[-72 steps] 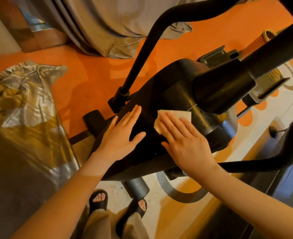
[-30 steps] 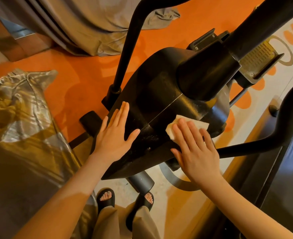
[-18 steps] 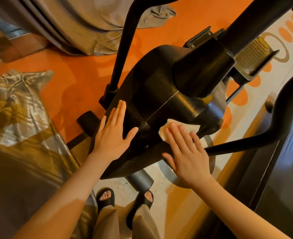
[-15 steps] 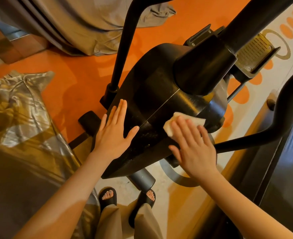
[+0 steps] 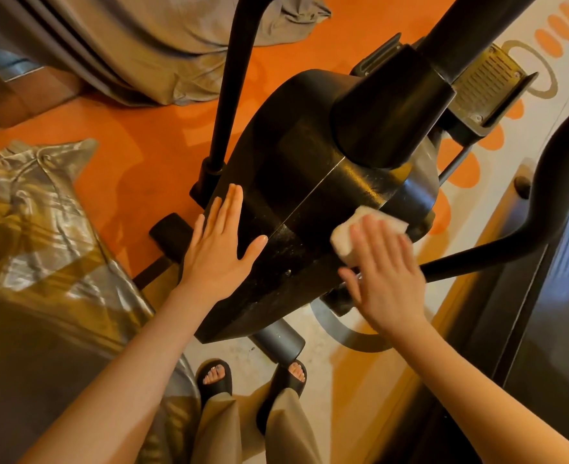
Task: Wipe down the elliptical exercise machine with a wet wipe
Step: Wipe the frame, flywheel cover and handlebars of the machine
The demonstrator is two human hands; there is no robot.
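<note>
Your right hand [image 5: 385, 276], fingers flat, has slid wet wipe [image 5: 360, 234] back up housing [image 5: 296, 155] right flank; left hand [image 5: 219, 246] flat, bracing as before. Lower edge, pedals unwiped.

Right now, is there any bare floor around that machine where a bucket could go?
Yes: orange floor lies bare between the grey curtain, the shiny fabric and the machine's black housing. Near the sandalled feet it is crowded: a grey tube, the frame and both forearms cross there.
</note>
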